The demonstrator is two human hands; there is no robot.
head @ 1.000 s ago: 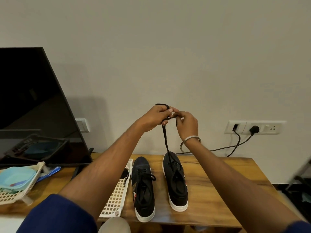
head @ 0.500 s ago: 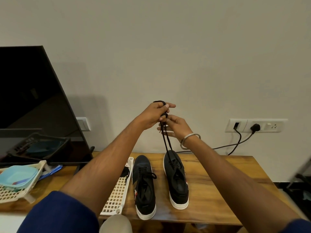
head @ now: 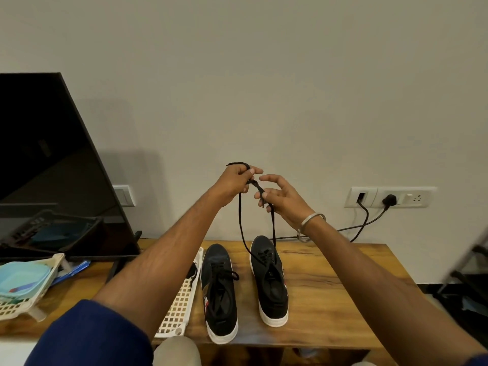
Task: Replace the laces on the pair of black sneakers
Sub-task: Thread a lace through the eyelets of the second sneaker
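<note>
Sneakers stand side by side on the wooden bench [head: 330, 299], long axes running near to far, toes toward the far wall: left sneaker [head: 220, 294] laced, right sneaker [head: 269, 281] slightly farther. A black lace [head: 240, 223] rises from the right sneaker in two strands. The left hand [head: 236, 180] grips its bunched top; the right hand [head: 280, 195] pinches one strand, other fingers spread. A white lattice tray [head: 179, 305] lies just left.
</note>
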